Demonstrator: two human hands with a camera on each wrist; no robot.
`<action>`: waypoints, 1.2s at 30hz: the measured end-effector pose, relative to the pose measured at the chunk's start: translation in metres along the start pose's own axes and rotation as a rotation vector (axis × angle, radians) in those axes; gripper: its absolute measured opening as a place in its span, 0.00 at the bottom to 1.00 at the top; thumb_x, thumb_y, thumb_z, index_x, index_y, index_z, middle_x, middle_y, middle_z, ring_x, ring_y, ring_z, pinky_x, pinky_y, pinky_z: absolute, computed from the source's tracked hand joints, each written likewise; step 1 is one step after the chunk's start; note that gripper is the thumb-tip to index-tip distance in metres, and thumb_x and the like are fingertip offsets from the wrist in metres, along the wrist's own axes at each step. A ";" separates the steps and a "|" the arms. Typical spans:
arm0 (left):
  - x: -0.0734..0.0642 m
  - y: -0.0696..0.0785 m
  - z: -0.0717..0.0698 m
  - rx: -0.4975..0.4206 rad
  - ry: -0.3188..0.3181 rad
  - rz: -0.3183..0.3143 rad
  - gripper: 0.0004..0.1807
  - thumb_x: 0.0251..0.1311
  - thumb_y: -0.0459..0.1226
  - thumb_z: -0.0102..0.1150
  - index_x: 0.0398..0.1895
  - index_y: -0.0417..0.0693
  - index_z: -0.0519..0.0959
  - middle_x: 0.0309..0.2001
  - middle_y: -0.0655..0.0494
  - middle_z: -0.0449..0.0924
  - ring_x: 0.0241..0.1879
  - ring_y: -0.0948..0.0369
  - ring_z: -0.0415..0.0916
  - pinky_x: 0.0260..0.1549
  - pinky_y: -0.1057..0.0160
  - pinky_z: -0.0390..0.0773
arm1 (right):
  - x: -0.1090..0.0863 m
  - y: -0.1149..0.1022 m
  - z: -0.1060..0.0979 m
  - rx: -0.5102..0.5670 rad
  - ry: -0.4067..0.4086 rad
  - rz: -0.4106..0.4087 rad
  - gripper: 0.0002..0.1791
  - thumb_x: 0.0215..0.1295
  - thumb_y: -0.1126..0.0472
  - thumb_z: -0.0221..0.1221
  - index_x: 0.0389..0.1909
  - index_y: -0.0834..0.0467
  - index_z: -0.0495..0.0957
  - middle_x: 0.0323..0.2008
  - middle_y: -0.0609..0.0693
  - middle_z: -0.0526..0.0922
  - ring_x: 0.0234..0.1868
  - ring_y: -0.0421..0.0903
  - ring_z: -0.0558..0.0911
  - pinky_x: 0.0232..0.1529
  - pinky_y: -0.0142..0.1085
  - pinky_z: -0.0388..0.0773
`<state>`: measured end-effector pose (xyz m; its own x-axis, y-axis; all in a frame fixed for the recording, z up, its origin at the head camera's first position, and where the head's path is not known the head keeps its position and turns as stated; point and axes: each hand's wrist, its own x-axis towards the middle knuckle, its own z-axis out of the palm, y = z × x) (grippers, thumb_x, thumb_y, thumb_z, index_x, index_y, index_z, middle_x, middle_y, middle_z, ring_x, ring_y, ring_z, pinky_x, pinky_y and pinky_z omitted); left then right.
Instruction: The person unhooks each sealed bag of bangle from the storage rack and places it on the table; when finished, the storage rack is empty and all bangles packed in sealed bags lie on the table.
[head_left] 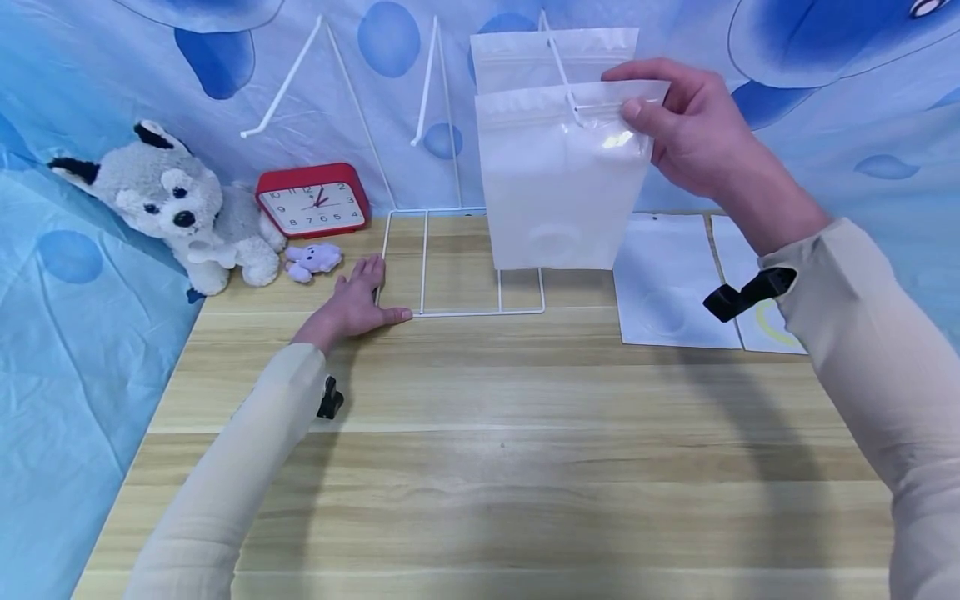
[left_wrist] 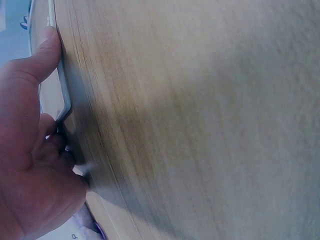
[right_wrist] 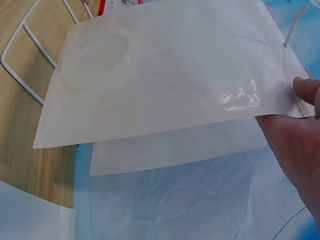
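Observation:
A white zip bag (head_left: 558,192) hangs on a prong of the white wire rack (head_left: 480,314), in front of another white zip bag (head_left: 510,62) on the same prong. My right hand (head_left: 693,125) pinches the front bag's upper right edge between thumb and fingers. In the right wrist view the prong's tip (right_wrist: 295,25) sticks out through the front bag (right_wrist: 185,70). At the rack's left side my left hand (head_left: 356,300) rests on its wire base, fingers spread in the head view. The thumb (left_wrist: 47,50) lies along the front wire in the left wrist view.
Two other prongs (head_left: 281,92) (head_left: 427,83) project on the left. A plush husky (head_left: 176,204), a red clock (head_left: 315,200) and a small purple plush toy (head_left: 313,260) stand left of the rack. White bags (head_left: 667,283) lie on the wooden table (head_left: 502,467) at right.

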<state>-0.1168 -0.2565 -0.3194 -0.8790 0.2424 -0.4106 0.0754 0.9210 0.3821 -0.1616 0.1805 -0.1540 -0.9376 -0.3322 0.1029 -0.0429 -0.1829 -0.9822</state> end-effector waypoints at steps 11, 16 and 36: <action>0.001 -0.002 0.000 -0.005 -0.004 -0.006 0.60 0.63 0.58 0.62 0.79 0.35 0.35 0.79 0.38 0.29 0.77 0.44 0.22 0.71 0.40 0.28 | -0.014 -0.001 0.002 0.082 -0.067 -0.058 0.22 0.68 0.70 0.61 0.61 0.69 0.75 0.51 0.64 0.82 0.51 0.57 0.82 0.49 0.42 0.81; 0.002 -0.003 0.000 -0.003 -0.001 0.000 0.60 0.63 0.58 0.62 0.79 0.35 0.36 0.79 0.38 0.29 0.77 0.44 0.22 0.71 0.40 0.28 | -0.022 -0.005 0.004 0.039 -0.039 -0.026 0.21 0.67 0.68 0.62 0.60 0.66 0.77 0.52 0.65 0.81 0.52 0.57 0.81 0.49 0.41 0.80; 0.008 -0.002 0.001 -0.007 -0.008 -0.007 0.60 0.63 0.59 0.61 0.79 0.37 0.35 0.79 0.40 0.28 0.77 0.45 0.21 0.71 0.41 0.27 | -0.068 0.003 0.004 0.061 -0.016 -0.162 0.14 0.70 0.76 0.54 0.55 0.73 0.78 0.42 0.68 0.84 0.42 0.55 0.86 0.39 0.39 0.85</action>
<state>-0.1233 -0.2565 -0.3242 -0.8757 0.2385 -0.4199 0.0660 0.9205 0.3852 -0.0964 0.1989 -0.1632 -0.9145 -0.3083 0.2620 -0.1717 -0.2908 -0.9413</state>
